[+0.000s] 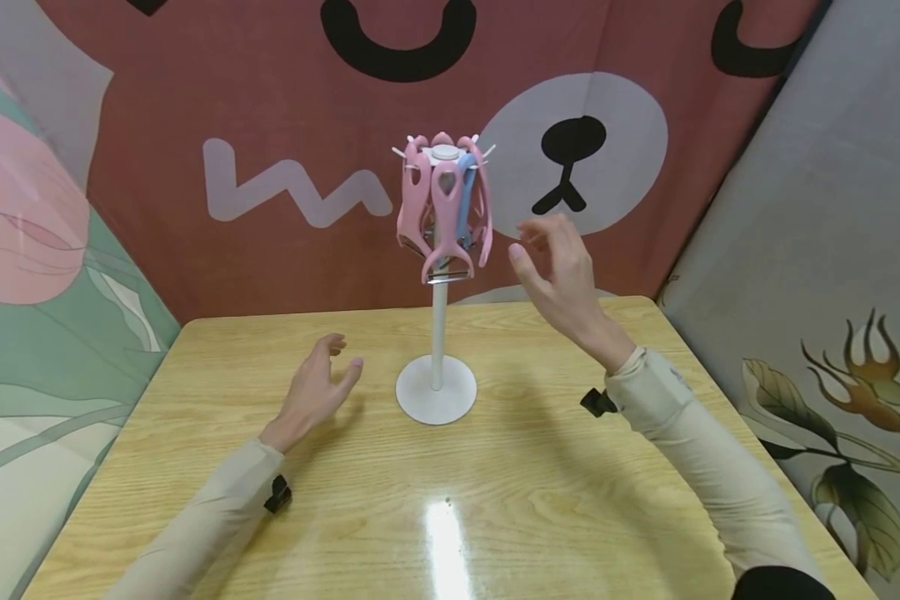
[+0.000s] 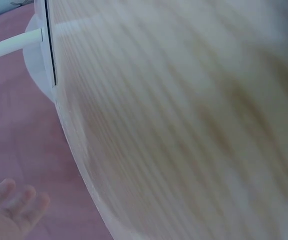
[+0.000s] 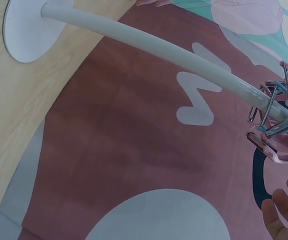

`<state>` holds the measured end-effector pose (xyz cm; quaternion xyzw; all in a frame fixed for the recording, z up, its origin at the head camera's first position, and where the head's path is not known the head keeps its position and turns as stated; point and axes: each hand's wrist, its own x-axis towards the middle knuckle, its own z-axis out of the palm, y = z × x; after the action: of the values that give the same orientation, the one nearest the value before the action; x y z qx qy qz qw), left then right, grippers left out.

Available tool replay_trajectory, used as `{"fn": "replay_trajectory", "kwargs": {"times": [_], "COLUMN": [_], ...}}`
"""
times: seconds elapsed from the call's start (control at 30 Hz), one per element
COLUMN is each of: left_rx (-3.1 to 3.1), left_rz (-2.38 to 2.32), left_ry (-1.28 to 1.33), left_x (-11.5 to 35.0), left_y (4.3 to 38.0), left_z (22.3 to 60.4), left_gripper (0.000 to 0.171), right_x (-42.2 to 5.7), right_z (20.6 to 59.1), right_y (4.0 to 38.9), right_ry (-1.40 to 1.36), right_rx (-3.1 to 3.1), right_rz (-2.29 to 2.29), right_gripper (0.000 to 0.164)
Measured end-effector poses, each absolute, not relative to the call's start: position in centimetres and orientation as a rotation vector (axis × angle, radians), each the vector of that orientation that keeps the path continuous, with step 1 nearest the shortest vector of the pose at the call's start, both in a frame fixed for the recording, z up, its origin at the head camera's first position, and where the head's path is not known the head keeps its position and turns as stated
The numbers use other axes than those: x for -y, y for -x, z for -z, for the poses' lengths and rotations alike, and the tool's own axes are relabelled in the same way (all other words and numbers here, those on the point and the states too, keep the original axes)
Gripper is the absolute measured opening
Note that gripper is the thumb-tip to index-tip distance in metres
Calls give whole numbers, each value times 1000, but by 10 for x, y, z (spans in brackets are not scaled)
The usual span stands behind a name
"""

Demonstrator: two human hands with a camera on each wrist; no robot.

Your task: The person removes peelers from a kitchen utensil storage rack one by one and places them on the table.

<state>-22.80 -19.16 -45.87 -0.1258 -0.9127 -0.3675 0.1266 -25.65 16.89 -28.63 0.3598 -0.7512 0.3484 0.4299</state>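
A white stand (image 1: 437,389) with a round base and a tall post stands on the table. Several pink peelers (image 1: 446,208) and one blue peeler (image 1: 465,200) hang from the hooks at its top. To the right of the peelers my right hand (image 1: 562,283) is raised, fingers loosely bent, apart from them and holding nothing. In the right wrist view its fingertips (image 3: 284,205) show below the hanging peelers. My left hand (image 1: 315,387) hovers low over the table, left of the base, with nothing in it; its fingers (image 2: 18,205) appear at the lower left of the left wrist view.
The light wooden table (image 1: 375,492) reaches back to a reddish-brown cloth backdrop (image 1: 285,258) with a cartoon face. Printed cloths hang at the left and at the right (image 1: 780,275). A bright reflection lies on the table's front part.
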Motion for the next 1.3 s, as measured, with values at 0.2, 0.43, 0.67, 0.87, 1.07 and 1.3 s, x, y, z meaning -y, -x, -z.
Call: {"fn": "replay_trajectory", "kwargs": {"times": [0.2, 0.43, 0.67, 0.87, 1.07, 1.3], "left_rx": [2646, 2637, 2637, 2665, 2655, 2644], "left_rz": [1112, 1141, 1151, 1150, 1149, 1130], "left_ry": [372, 381, 403, 430, 440, 445], "left_x": [186, 178, 169, 161, 155, 149], "left_y": [230, 231, 233, 234, 235, 235], "left_z": [458, 456, 457, 459, 461, 462], "left_gripper": [70, 68, 66, 69, 68, 68], "right_x": [-165, -160, -156, -152, -150, -147], "right_z": [284, 279, 275, 271, 269, 268], "right_y": [259, 258, 257, 257, 259, 260], "right_ry": [-906, -916, -922, -930, -915, -918], "right_rx": [1814, 1823, 1835, 1812, 1801, 1822], "right_rz": [-930, -943, -960, -948, -930, -944], "right_gripper": [51, 49, 47, 45, 50, 50]}}
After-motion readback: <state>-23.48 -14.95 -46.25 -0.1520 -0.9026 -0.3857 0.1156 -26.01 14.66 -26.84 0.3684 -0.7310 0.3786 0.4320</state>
